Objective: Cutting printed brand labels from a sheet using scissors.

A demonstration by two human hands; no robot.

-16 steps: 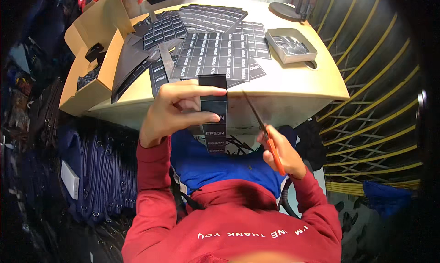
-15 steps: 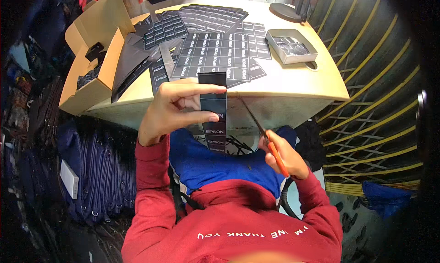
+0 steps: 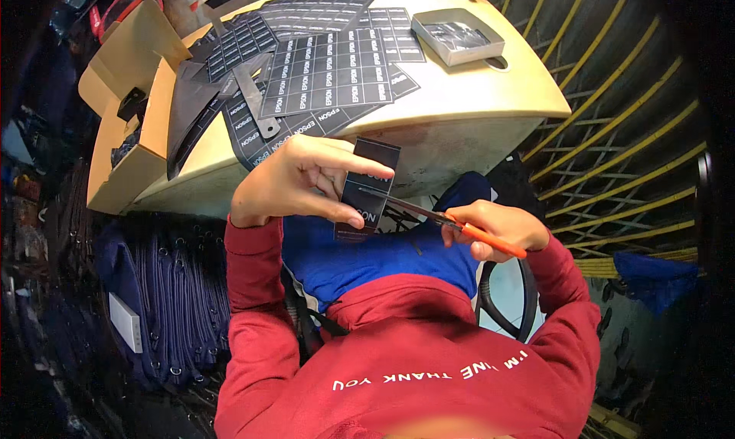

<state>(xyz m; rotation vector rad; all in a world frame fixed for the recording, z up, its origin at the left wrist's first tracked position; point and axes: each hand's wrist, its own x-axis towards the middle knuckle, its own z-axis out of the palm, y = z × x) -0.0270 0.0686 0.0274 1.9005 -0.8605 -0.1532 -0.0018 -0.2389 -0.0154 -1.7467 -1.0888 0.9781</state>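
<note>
We have the worktop (image 3: 528, 91) as our landmark: pale, smooth on top, with a curved near edge and a smudged front panel. In the air before that near edge, above blue trousers (image 3: 360, 267), hangs the black printed strip (image 3: 370, 198). Our left hand (image 3: 295, 179) grasps it, index finger and thumb lying across its face. Our right hand (image 3: 498, 225), on the strip's right, has its fingers closed round the orange handles of the scissors (image 3: 490, 240); the blades reach the strip's right edge, though we cannot tell whether they bite.

Black gridded sheets (image 3: 329, 71) overlap across the worktop's middle, a metal ruler (image 3: 253, 98) lying among them. At the worktop's left end stands an open cardboard box (image 3: 145, 167) with dark pieces inside; toward its right end sits a shallow pale tray (image 3: 471, 55), also holding dark pieces.

Right of the worktop, we see a lattice gate (image 3: 616, 148) with yellow bars. Below its left end are dark blue fabric goods (image 3: 172, 301) with metal rings.
</note>
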